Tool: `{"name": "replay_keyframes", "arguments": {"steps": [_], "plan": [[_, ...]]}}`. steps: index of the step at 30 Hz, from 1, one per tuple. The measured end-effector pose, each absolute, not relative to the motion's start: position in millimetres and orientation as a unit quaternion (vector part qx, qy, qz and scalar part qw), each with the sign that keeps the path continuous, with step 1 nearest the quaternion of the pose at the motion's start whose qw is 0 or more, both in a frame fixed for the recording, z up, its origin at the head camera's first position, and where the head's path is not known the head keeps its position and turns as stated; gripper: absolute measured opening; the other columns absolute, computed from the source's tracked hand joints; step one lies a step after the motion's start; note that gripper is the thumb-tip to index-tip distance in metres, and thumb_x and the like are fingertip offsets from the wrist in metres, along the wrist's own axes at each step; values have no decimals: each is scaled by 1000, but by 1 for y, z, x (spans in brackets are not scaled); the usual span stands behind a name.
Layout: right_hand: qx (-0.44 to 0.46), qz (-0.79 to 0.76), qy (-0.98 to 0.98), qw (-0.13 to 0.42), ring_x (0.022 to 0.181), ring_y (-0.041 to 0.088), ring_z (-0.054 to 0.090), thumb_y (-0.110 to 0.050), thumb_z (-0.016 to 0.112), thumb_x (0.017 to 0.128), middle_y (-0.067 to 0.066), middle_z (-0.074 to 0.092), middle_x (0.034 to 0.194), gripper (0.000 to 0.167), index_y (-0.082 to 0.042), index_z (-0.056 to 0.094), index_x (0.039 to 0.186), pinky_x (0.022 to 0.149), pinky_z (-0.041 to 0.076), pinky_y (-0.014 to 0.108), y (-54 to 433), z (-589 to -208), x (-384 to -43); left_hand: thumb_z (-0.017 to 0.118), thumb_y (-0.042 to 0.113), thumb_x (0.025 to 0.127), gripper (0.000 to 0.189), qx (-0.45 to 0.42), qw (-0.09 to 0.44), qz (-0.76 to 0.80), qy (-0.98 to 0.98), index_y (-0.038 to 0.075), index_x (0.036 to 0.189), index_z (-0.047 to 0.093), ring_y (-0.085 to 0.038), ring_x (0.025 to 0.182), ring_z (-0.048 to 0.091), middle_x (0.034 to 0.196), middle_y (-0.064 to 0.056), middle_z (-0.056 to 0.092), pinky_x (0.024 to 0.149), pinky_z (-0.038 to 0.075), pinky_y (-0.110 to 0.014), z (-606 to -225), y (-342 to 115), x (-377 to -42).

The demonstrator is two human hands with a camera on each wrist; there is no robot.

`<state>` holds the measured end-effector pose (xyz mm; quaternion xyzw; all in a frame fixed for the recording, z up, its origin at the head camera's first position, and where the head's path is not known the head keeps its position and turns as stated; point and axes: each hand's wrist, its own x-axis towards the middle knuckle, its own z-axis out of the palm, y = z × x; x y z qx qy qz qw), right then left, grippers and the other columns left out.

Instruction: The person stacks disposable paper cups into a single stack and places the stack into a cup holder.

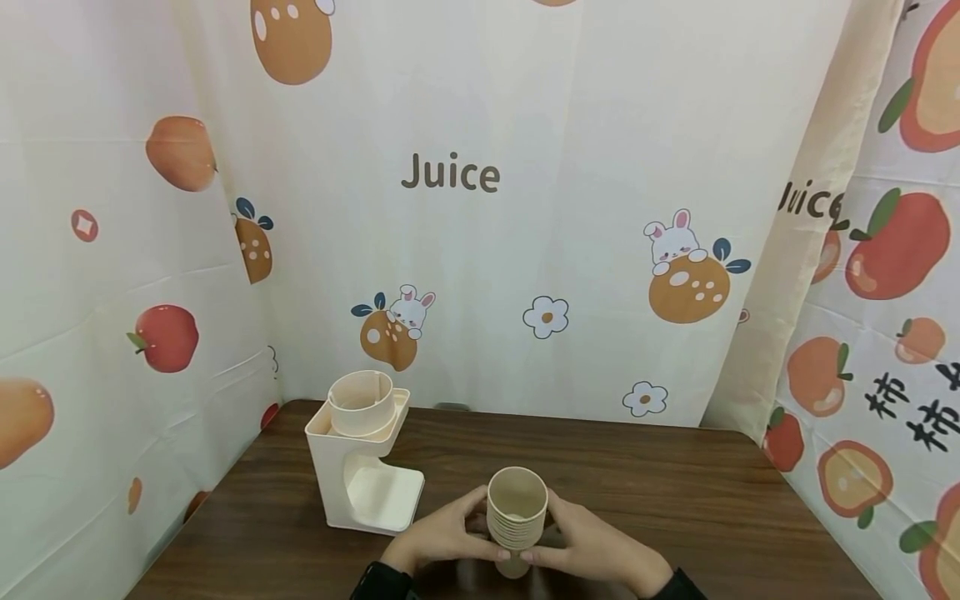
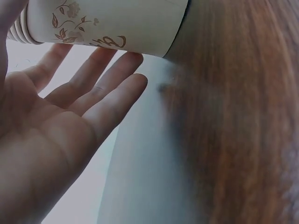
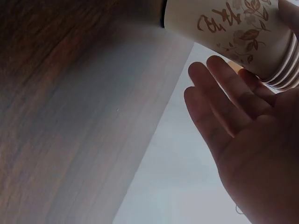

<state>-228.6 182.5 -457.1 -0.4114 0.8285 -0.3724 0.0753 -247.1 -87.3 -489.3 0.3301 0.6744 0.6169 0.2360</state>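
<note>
A stack of paper cups [image 1: 517,500] stands upright near the front middle of the table, open mouths up. Brown flowers and lettering decorate the lowest cup [image 2: 107,23], and its base is right at the tabletop. My left hand [image 1: 453,529] holds the stack from the left, thumb at the front and fingers along the side. From the right, my right hand [image 1: 585,537] grips the same stack in a mirrored way. In the right wrist view, several fingers [image 3: 224,98] extend below the cup wall while part of the thumb lies across the rims.
A cream plastic stand [image 1: 330,475] with a round tube [image 1: 362,404] on top and a flat foot [image 1: 386,496] is left of the hands. Dark wood table [image 1: 637,475] extends to the right. Fruit-printed curtains [image 1: 480,250] enclose the back and both sides.
</note>
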Motion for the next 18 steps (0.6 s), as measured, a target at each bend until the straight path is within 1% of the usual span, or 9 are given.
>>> {"name": "replay_keyframes", "arguments": {"steps": [2, 7, 14, 18], "plan": [[-405, -376, 830, 77, 106, 9, 61, -40, 66, 98, -4, 60, 129, 70, -15, 30, 152, 88, 53, 37, 182, -458, -228, 79, 20, 88, 74, 332, 227, 614, 679, 20, 150, 38, -19, 117, 61, 130, -4, 59, 94, 50, -32, -489, -87, -248], [-389, -389, 831, 78, 105, 9, 63, -40, 66, 97, -2, 61, 129, 71, -17, 28, 153, 85, 54, 35, 181, -459, -229, 79, 22, 88, 72, 329, 205, 612, 689, 25, 148, 40, -19, 121, 56, 132, -2, 58, 97, 48, -31, -489, -87, -249], [-389, -399, 829, 42, 105, 10, 64, -37, 66, 98, -3, 63, 125, 64, -15, 33, 148, 85, 55, 34, 181, -459, -228, 79, 21, 88, 72, 329, 179, 626, 684, 22, 149, 41, -20, 124, 55, 133, -3, 58, 97, 48, -32, -485, -86, -249], [-389, -413, 823, 21, 106, 12, 63, -33, 67, 99, -2, 61, 127, 60, -13, 36, 146, 88, 54, 37, 180, -456, -226, 78, 21, 90, 75, 333, 162, 626, 686, 22, 153, 38, -20, 125, 54, 136, -3, 57, 98, 48, -33, -482, -85, -248]]}}
